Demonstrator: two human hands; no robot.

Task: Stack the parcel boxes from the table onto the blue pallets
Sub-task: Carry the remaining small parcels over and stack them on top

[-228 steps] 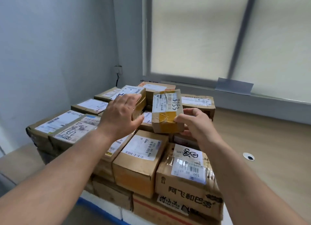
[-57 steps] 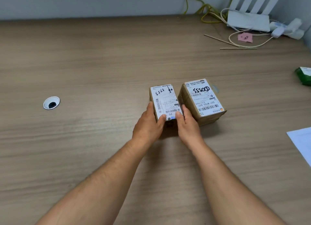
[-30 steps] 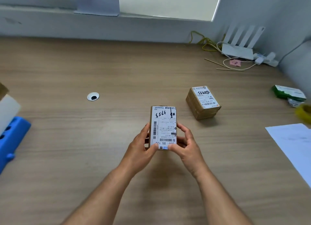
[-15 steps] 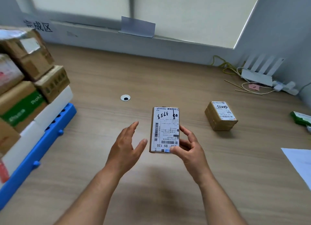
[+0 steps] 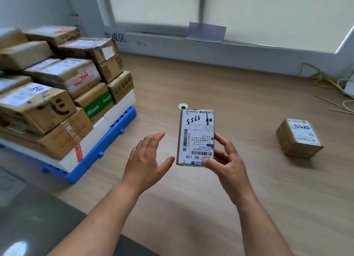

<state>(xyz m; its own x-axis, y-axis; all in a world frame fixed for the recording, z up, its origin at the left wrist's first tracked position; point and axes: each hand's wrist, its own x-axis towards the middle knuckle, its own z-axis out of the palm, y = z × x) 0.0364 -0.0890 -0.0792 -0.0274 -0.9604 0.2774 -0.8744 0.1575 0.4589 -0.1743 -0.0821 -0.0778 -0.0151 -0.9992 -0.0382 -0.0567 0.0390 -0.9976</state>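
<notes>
Cardboard box (image 5: 196,137), long axis running twelve to six, sits pinched at its near end in the right hand (image 5: 228,161) above the desk (image 5: 239,106). The left hand (image 5: 147,158) hovers spread and empty at its nine o'clock, nearer the pallet (image 5: 111,138) at ten.

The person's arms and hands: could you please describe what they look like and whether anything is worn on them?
Both are bare: the left hand and right hand wear no gloves, ring, watch or band, and no sleeve shows anywhere up to the picture's edge.
</notes>
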